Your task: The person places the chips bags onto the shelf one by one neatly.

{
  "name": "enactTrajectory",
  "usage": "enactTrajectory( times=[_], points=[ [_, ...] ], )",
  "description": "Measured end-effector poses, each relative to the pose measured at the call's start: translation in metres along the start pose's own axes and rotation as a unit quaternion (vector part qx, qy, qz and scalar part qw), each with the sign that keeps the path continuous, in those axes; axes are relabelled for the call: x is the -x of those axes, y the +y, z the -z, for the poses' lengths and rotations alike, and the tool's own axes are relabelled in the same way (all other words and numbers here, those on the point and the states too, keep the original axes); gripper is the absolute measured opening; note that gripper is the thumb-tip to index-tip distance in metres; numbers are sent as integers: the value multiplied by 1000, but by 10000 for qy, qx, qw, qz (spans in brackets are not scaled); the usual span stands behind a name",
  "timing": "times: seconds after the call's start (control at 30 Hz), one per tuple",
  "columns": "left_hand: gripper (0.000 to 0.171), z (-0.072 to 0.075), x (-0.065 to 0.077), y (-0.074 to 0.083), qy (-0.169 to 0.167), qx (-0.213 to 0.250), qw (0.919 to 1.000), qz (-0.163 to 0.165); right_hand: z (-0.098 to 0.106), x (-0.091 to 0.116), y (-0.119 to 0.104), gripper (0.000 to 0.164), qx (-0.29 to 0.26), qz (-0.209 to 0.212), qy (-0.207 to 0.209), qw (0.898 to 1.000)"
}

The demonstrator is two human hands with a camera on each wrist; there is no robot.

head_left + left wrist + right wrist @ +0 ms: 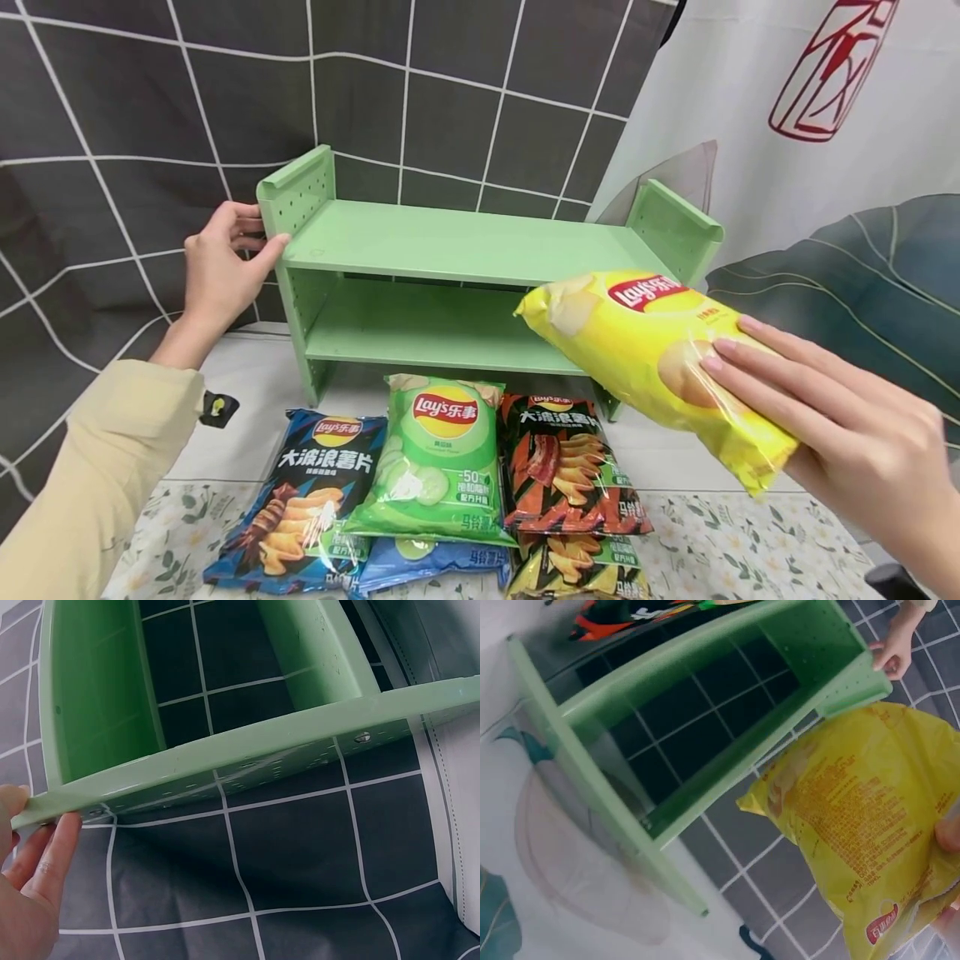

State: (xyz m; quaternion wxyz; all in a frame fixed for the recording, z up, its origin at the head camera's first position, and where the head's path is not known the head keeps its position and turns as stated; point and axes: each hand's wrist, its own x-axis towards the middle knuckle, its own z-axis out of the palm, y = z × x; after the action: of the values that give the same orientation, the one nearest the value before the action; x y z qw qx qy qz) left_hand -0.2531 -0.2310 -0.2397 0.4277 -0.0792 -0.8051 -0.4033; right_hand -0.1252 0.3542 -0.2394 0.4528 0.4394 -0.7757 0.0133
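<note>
A yellow bag of potato chips [637,342] hangs in the air before the right side of a green two-tier shelf [450,242]. My right hand [862,425] grips its lower end, fingers across the front; in the right wrist view the thumb presses the printed back of the yellow bag [855,817]. With thumb and fingers my left hand [228,262] pinches the shelf's left side panel [296,196] near its front edge. The left wrist view shows the fingers [56,855] beneath that panel [225,754]. Both visible shelf boards are bare.
In front of the shelf lie a dark blue chip bag [300,500], a green one [435,458] over a light blue one [431,567], and a black-and-red one [570,467] above a yellow-black one [577,567]. Dark grid cloth [465,100] hangs behind; a teal cushion [862,275] stands right.
</note>
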Motion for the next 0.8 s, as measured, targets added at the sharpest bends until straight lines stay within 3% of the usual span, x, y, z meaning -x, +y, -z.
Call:
enactTrajectory(
  times=[0.1,0.2,0.57,0.8],
  points=[
    [37,1,0,0,-17,-18,10000,-6,-4,-72,-42,39,-25,110,801,9967],
    [38,1,0,0,-33,-21,10000,-22,-11,-104,-58,35,-198,192,1258,9917],
    [36,3,-2,-1,39,-15,10000,-86,-52,-140,-66,27,-512,-80,1786,9826],
    [37,2,-1,-2,-15,-113,9999,-78,-65,-157,-66,26,-511,-72,1466,9878]
  ],
)
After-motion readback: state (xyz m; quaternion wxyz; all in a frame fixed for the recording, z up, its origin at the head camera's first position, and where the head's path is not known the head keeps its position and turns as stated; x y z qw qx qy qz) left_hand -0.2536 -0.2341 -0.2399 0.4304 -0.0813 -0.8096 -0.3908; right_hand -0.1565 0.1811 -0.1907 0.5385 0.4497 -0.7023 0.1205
